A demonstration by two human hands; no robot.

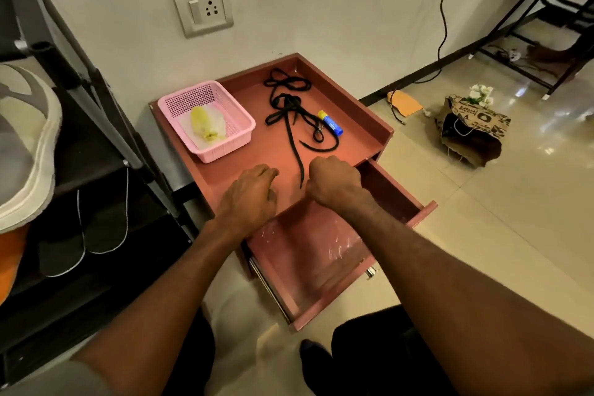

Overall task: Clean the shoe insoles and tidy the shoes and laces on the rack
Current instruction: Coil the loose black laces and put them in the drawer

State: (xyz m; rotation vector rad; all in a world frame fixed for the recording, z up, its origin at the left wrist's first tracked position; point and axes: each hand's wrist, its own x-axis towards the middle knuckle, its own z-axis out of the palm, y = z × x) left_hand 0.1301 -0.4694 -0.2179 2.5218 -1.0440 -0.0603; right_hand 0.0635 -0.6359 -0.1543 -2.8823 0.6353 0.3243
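Observation:
Black shoe laces (291,106) lie tangled on the reddish cabinet top (353,112), one end trailing toward the front edge. My right hand (334,182) is curled into a fist just right of that lace end; no grip on the lace shows. My left hand (250,194) rests loosely curled on the top, left of the lace end, holding nothing. Two black insoles (83,235) lie on a lower shelf of the dark shoe rack (106,125) at left. A grey and white shoe (29,151) sits on an upper shelf.
A pink basket (239,119) with a yellow cloth (205,124) and a blue tube (331,123) sit on the cabinet top. The drawer (401,199) below my forearms is pulled out. A paper bag (469,132) and an orange cloth (405,103) lie on the floor at right.

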